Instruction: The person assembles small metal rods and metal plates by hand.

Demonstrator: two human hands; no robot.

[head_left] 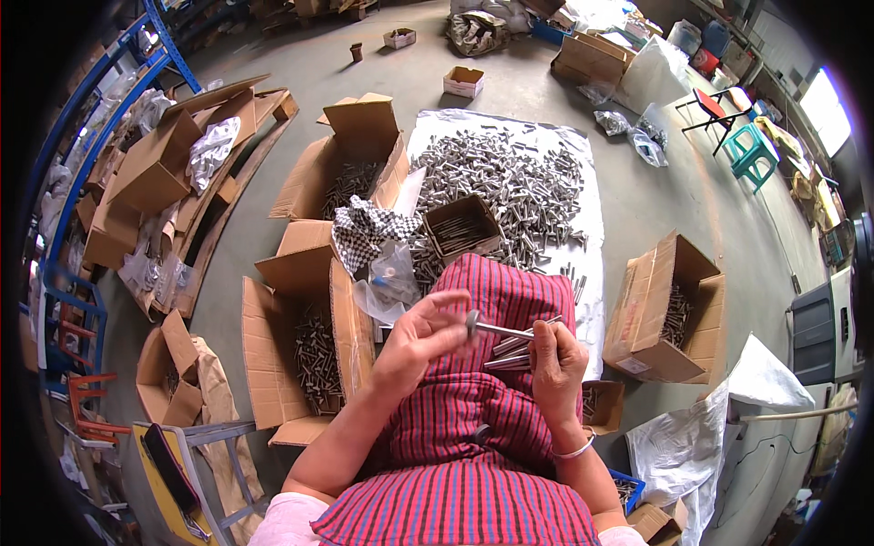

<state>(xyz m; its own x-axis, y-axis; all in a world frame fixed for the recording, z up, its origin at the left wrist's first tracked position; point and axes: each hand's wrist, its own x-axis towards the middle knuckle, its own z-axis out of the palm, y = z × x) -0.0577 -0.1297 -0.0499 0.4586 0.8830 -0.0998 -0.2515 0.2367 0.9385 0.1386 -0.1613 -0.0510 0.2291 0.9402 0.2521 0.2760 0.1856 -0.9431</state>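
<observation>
In front of my lap, my right hand [556, 360] pinches a thin metal rod [505, 329] between thumb and fingers. A dark grey round disc [472, 323] sits at the rod's left end. My left hand [421, 338] is beside that disc, its fingers apart and slightly blurred; whether they touch it is hard to tell. Several more metal rods [510, 360] are fanned out under my right hand, over the red-and-blue striped cloth [464, 391] on my lap. Their right ends are hidden by my fingers.
A white sheet [594, 209] covered with loose metal pins lies ahead, with a small carton [473, 238] of rods on it. Open cardboard boxes of metal parts stand left [264, 355] and right [637, 318]. A checkered cloth [369, 232] lies by the boxes; a wooden pallet [232, 187] is farther left.
</observation>
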